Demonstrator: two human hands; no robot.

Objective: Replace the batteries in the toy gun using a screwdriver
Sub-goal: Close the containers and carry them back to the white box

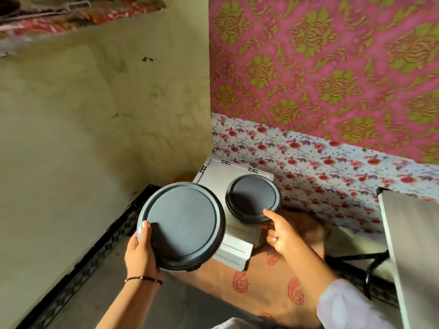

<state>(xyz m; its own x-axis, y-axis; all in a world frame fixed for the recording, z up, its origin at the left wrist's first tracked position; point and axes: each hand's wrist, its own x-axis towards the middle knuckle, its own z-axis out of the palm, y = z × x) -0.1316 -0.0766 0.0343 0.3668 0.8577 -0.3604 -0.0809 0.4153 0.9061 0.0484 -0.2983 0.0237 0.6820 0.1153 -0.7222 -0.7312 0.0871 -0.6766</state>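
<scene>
Head cam showed no toy gun, screwdriver or batteries; where they were couldn't be told. Small round container [253, 198] sat at near edge of a white box [234, 254], just fwd of right hand [280, 231], whose fingers curled at its rim. Left hand [142, 252] gripped large lidded container [181, 227], held up. No readable labels or writing.
</scene>
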